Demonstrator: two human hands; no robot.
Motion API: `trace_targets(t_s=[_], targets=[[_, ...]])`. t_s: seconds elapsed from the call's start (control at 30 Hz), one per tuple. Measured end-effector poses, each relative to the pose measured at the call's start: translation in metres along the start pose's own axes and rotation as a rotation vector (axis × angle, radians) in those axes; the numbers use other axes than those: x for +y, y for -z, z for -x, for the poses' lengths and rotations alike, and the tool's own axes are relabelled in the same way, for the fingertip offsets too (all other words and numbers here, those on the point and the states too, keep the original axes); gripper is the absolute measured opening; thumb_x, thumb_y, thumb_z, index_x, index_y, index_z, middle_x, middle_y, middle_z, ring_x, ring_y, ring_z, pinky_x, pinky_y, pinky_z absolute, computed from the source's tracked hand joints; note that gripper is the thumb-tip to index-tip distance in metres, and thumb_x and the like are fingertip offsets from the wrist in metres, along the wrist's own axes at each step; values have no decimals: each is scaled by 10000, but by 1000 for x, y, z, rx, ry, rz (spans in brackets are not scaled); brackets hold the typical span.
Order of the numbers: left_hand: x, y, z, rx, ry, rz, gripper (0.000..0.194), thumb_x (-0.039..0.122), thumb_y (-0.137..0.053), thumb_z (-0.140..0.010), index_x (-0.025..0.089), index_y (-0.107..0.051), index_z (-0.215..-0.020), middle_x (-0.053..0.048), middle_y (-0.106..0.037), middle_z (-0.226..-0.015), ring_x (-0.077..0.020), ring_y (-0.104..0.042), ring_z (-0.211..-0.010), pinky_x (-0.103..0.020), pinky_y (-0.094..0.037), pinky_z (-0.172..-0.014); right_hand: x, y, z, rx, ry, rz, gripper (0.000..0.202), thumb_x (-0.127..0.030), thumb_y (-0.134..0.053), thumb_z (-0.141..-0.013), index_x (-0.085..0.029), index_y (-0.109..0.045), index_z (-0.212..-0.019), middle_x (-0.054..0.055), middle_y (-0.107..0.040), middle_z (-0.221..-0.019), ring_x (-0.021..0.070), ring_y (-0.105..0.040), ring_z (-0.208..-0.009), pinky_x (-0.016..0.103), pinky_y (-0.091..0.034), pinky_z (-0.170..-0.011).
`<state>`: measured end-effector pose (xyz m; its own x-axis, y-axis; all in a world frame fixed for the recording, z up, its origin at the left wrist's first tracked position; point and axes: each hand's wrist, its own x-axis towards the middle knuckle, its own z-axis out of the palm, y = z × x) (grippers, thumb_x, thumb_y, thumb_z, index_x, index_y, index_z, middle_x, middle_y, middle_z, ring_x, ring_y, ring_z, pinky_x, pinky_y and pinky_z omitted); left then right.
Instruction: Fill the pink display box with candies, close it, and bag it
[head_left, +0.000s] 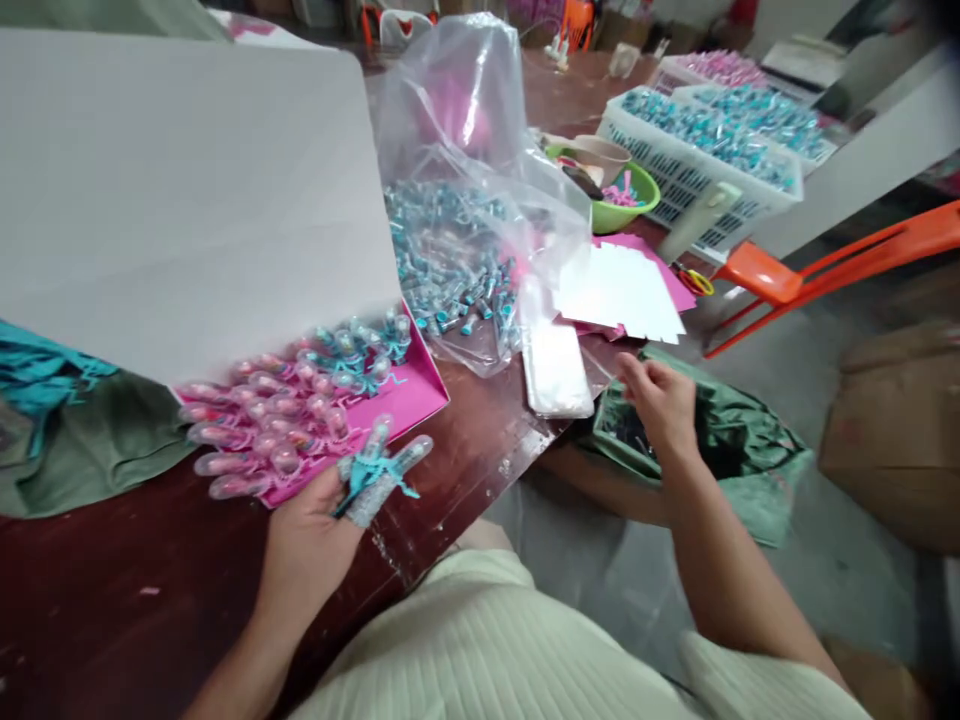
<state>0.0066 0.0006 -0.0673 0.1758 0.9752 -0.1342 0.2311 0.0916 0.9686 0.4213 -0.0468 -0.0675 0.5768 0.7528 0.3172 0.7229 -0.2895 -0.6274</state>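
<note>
My left hand (pixel 311 530) is closed round a bundle of clear capsule tubes (pixel 382 465) tied with blue string, at the front edge of a pink box (pixel 412 392). In that box lie many pink-tied capsules (pixel 277 430), with blue-tied ones (pixel 360 350) behind them; its white lid stands raised at the back left. Away to the right, my right hand (pixel 664 400) is raised over an open green sack, its fingers curled; whatever they may hold is too small to make out.
On the dark red table (pixel 480 440) are a plastic bag of blue-capped tubes (pixel 450 270), clear packets (pixel 556 370), white cards (pixel 619 290), scissors (pixel 697 281) and a green bowl (pixel 645 190). White baskets (pixel 675 170) stand behind. An orange chair (pixel 765 275) is at right, above a green sack (pixel 772 450).
</note>
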Motion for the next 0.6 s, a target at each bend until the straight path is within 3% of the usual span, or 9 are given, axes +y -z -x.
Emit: trace_targets(t_s=[0.03, 0.1, 0.2, 0.3, 0.43, 0.53, 0.6], targets=[[-1, -6, 2, -40, 18, 52, 333, 380, -867, -700, 206, -762, -964, -17, -760, -874, -182, -672, -765, -281, -554, -812, 6, 3, 10, -10, 8, 37, 492, -555, -528, -982, -172, -667, -706, 42, -608, -565, 151, -529, -514, 292, -430, -522], [-2, -17, 5, -80, 66, 116, 321, 399, -846, -727, 192, -759, -956, -29, -751, -848, -162, -637, -689, -276, -550, -751, 4, -6, 31, -124, 77, 22, 366, -487, -563, -979, -187, -749, -885, 75, -714, -755, 178, -615, -623, 309, -479, -608], [-3, -26, 8, -33, 134, 131, 351, 451, -805, -763, 176, -754, -975, -35, -734, -796, -136, -572, -599, -247, -507, -622, -23, -46, 55, -443, 353, 90, 337, -368, -528, -1006, -276, -707, -1276, 80, -731, -1168, 218, -692, -949, 305, -525, -758], [-3, -22, 13, 21, 149, 130, 362, 450, -808, -753, 175, -748, -982, -27, -717, -769, -123, -538, -572, -221, -451, -548, -53, -91, 58, -667, 600, 286, 455, -309, -371, -1067, -257, -544, -1485, 113, -661, -1306, 229, -649, -1112, 298, -535, -804], [-1, -11, 22, 42, 158, 120, 308, 400, -819, -744, 189, -742, -955, -15, -704, -748, -116, -511, -555, -207, -396, -491, -76, -123, 48, -742, 651, 455, 498, -407, -315, -1086, -294, -457, -1549, 128, -597, -1374, 249, -621, -1142, 290, -530, -775], [1, -10, 24, 53, 175, 138, 275, 376, -831, -720, 203, -736, -911, -6, -684, -707, -115, -490, -532, -205, -354, -446, -81, -124, 45, -733, 675, 438, 486, -457, -314, -1081, -327, -519, -1502, 110, -606, -1367, 247, -639, -1076, 290, -521, -742], [1, -11, 22, 53, 190, 157, 282, 368, -848, -690, 201, -731, -885, -11, -677, -691, -117, -478, -517, -209, -334, -423, -73, -115, 43, -632, 663, 364, 448, -444, -376, -1069, -360, -543, -1476, 75, -620, -1372, 219, -647, -1057, 270, -513, -747]])
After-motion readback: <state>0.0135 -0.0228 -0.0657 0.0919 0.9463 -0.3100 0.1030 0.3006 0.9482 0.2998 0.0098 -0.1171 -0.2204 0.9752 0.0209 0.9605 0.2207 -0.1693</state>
